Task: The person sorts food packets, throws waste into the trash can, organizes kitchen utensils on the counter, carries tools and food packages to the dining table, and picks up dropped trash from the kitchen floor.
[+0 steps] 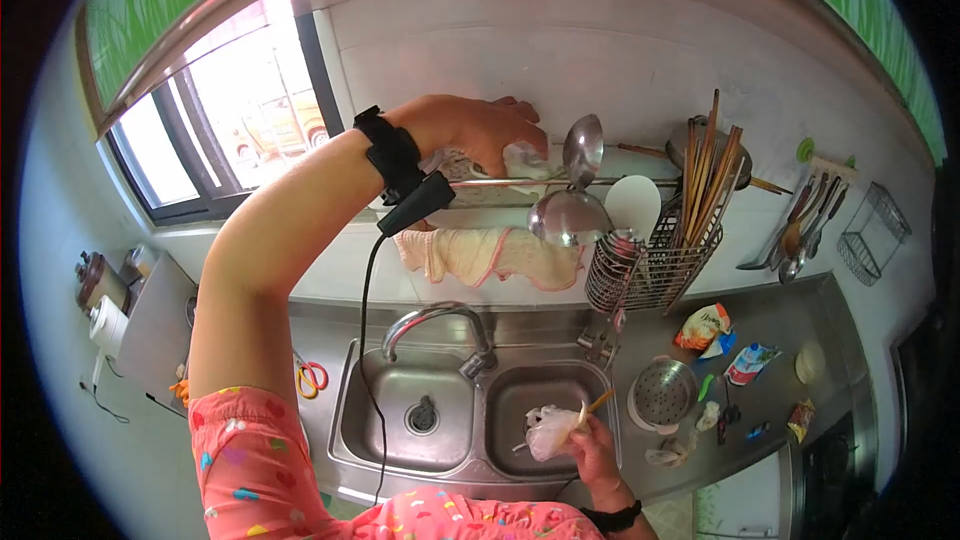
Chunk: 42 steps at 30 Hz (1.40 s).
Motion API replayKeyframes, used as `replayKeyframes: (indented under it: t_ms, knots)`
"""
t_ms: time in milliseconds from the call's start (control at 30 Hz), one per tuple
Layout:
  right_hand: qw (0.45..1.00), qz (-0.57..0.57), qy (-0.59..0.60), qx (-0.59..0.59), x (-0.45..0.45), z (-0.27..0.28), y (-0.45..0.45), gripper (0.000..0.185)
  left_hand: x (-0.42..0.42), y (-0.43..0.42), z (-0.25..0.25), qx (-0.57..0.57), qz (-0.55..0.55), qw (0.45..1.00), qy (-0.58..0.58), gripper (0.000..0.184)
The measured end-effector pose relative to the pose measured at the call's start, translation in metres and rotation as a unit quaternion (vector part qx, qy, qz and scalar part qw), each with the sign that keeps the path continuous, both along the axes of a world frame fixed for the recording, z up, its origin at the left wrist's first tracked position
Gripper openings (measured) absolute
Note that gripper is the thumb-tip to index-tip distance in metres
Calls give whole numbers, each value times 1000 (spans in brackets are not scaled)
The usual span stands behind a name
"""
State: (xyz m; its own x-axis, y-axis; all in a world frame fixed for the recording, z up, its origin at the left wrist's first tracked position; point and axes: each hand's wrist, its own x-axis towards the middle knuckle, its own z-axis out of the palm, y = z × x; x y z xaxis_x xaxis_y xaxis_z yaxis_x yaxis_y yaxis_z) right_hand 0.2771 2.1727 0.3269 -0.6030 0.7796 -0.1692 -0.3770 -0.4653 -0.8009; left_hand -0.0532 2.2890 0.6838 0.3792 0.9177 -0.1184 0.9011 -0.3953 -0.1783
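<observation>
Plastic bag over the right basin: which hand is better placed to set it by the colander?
Right, I'd say. The right hand already grips the plastic bag, and the colander sits just beyond that side of the sink. The left hand is up above the hanging towel.

Pink top: here it is at six o'clock, the top [450, 515] dotted with small coloured hearts.
Sleeve: short and matching, the left sleeve [250, 470] between seven and eight, hearts in blue, white and yellow, gathered cuff.
Left hand: the left hand [490, 135] is bare; black strap [388, 152] behind it, towards ten, with an oblong black box [418, 203].
Cable: thin black cable [368, 340], running down towards seven.
Right hand: the right hand [597, 452], bare too; black wristband [615, 518] at five.
</observation>
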Motion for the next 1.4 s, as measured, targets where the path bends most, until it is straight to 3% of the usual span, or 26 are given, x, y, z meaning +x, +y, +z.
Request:
replayKeyframes:
  t_ms: [33, 167, 233, 367, 467, 567, 633, 767, 900, 1033, 1267, 1400]
  knots:
    - [1000, -7, -1, 2, 1, -1, 2, 29, 0, 0, 0, 50, -13, 998, 25, 54]
    - [1000, -12, -7, -17, 0, -5, 6, 29, -6, 8, -1, 24, -36, 996, 74, 39]
    - [1000, -9, -4, -12, -3, -12, 8, 29, -11, 4, -6, 35, 3, 999, -13, 32]
    - [1000, -3, -18, -16, -11, -7, 8, 30, -9, 1, -11, 56, 28, 998, 6, 32]
    - [1000, -6, -3, -23, -13, -5, 7, 29, -6, -7, -7, 14, 102, 992, -66, 37]
    - [1000, 9, -10, -24, -14, -7, 7, 29, -18, -10, -1, 62, 118, 984, -120, 44]
    - [999, 12, -12, -27, -14, -12, 7, 31, -26, -13, 6, 165, 151, 965, -139, 52]
    - [999, 10, -12, -33, -12, -12, 6, 31, -39, -48, 32, 149, 160, 960, -177, 52]
    - [999, 17, -11, -38, -16, -9, 3, 31, -77, -58, 27, 105, 277, 954, -41, 43]
    - [999, 28, -26, -29, -20, -17, 4, 33, -93, -65, 8, 70, 261, 953, -133, 42]
    - [999, 26, -32, -32, -25, -11, 2, 28, -80, -59, 5, 15, 281, 953, -108, 41]
    - [999, 16, -24, -35, -20, -13, 2, 27, -87, -58, 3, 110, 248, 957, -98, 46]
